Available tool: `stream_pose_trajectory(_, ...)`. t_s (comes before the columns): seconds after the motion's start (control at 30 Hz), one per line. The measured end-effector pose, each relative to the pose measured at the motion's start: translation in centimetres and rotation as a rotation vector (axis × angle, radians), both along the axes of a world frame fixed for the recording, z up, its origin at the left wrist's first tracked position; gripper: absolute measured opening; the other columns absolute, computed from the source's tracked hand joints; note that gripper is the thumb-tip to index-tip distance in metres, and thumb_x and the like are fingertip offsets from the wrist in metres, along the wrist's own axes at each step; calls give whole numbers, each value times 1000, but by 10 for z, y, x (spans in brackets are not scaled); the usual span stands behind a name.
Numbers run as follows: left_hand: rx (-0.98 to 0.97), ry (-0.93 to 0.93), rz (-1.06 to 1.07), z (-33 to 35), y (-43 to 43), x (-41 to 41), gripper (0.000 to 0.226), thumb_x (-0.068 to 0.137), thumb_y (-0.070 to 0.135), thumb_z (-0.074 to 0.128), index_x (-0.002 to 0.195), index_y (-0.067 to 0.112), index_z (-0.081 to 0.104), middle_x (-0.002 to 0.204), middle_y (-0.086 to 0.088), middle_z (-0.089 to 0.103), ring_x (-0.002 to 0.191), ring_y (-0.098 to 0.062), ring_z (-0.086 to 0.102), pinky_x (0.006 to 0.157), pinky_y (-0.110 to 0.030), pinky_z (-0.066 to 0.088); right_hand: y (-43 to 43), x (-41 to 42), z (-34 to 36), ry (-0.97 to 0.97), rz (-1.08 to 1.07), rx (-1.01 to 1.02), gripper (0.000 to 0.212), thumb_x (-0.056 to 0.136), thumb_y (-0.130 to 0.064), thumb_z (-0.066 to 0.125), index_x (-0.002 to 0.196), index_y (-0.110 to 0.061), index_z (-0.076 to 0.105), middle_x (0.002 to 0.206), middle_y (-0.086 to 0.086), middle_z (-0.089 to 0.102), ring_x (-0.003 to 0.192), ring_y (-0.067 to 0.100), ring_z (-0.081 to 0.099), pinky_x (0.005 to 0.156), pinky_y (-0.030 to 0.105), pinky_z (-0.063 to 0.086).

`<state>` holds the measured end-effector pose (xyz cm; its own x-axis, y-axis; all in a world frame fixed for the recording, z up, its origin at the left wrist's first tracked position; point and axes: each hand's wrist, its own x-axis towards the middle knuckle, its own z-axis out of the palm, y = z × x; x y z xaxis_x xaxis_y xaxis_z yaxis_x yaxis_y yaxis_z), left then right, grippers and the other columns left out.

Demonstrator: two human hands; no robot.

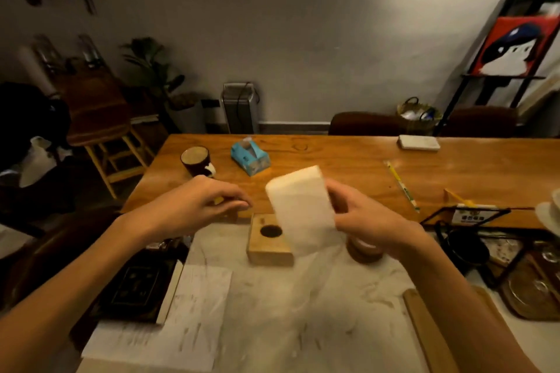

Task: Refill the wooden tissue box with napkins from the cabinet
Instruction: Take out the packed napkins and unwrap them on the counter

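Observation:
A wooden tissue box (266,247) with a round dark hole in its top stands on the white counter in front of me. My right hand (366,218) grips a white pack of napkins (298,200), tilted, just above and to the right of the box; clear wrapping trails down from the pack. To the left of the pack hovers my left hand (200,204), fingers stretched toward it and holding nothing.
Behind the counter runs a long wooden table (348,160) with a dark mug (196,161), a blue tissue pack (250,157) and a white pad (418,142). A round wooden jar (365,250) sits under my right hand. Papers (188,321) lie front left, black wire racks (472,239) at right.

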<state>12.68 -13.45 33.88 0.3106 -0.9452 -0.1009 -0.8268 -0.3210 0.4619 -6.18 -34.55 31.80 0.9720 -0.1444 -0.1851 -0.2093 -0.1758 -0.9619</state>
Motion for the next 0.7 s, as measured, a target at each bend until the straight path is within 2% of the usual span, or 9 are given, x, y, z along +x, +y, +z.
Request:
stream_pose_trajectory(0.13,-4,42,85,-4,7,16,19,93,36,55,105,39,69,90,27,69,94,10,61,76,-14,49,-12,-6,-15,-308,-278,649,46,78,-26,71,123,-19,62,112,8,71,101,26,68,73,35,59)
stream_pose_trajectory(0.2,10,69,118,-7,12,23,19,93,36,55,104,37,70,90,31,68,92,8,63,80,-20,50,-18,-9,-24,-380,-345,935,53,72,-29,76,123,-21,65,121,12,66,107,28,64,79,39,58)
stream_pose_trajectory(0.27,19,86,145,-8,15,30,20,92,38,54,103,34,71,88,27,69,90,5,64,87,-25,52,-22,-12,-30,-400,-382,1079,59,73,-30,73,130,-24,61,128,14,61,114,32,60,86,45,53)
stream_pose_trajectory(0.4,1,145,194,-6,23,49,29,87,53,52,97,35,72,85,14,73,88,1,66,93,-36,51,-29,-14,-37,-320,-464,1129,44,95,-43,42,133,-27,58,141,15,54,121,37,57,95,51,47)
stream_pose_trajectory(0.5,-25,160,198,-2,30,59,64,70,85,44,98,35,72,85,14,74,90,4,65,93,-32,49,-34,-14,-40,-234,-469,1193,75,85,-75,34,135,-24,54,142,19,52,128,39,51,99,49,47)
stream_pose_trajectory(0.53,-22,157,214,-2,32,63,69,67,87,41,99,35,72,86,15,74,91,5,65,93,-32,49,-35,-13,-42,-218,-472,1190,82,78,-80,35,135,-24,53,140,19,54,129,39,50,99,48,47)
stream_pose_trajectory(0.6,-14,155,242,-1,36,69,55,75,77,45,99,35,72,88,13,75,92,5,65,96,-34,49,-33,-9,-44,-216,-478,1154,79,77,-77,44,136,-25,52,139,18,55,131,39,48,97,48,48)
stream_pose_trajectory(0.67,-32,157,257,5,42,77,25,90,49,54,95,35,73,86,10,75,89,3,66,96,-37,50,-31,-2,-49,-211,-528,1092,65,83,-55,64,140,-26,48,137,16,55,131,37,48,91,47,53)
stream_pose_trajectory(0.7,-53,132,261,12,45,83,19,93,38,56,95,34,74,84,9,75,86,3,66,94,-36,52,-32,2,-54,-198,-552,1040,71,77,-42,76,140,-26,48,135,16,56,130,36,49,88,46,56)
